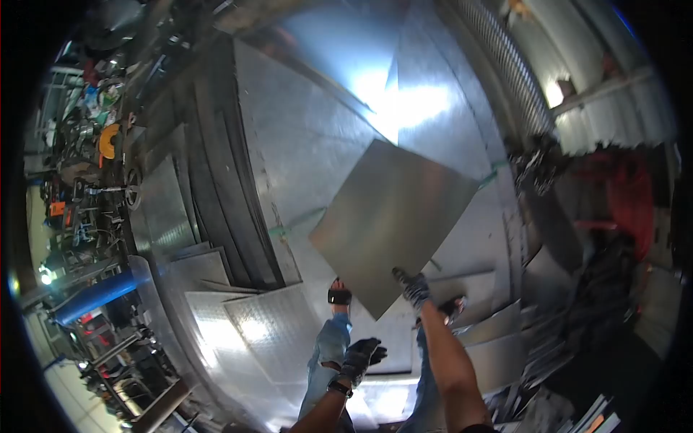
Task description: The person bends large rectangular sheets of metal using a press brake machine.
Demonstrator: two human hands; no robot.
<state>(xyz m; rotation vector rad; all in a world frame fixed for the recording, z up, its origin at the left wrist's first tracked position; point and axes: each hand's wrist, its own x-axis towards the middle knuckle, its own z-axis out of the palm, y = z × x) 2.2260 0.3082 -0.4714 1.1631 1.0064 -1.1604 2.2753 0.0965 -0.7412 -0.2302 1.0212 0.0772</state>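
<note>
A rectangular grey metal sheet [401,209] lies at a slant in the middle of the view, above larger metal sheets [281,130]. My right hand [411,284], in a dark glove, grips its near right edge, with a digit showing on top of the sheet. Whatever fingers are beneath it are hidden. Closer to my body, my left hand [362,358], also gloved and with a dark band at the wrist, is held in front of my leg. Its fingers are partly stretched and apart, touching no sheet.
My feet, one in a dark sandal [339,296], stand on the sheets. Stacked sheet edges [224,166] run along the left, beside tools and a blue cylinder [94,297]. At right are a red chair [628,195], a chain pile [535,166] and scrap strips [556,339].
</note>
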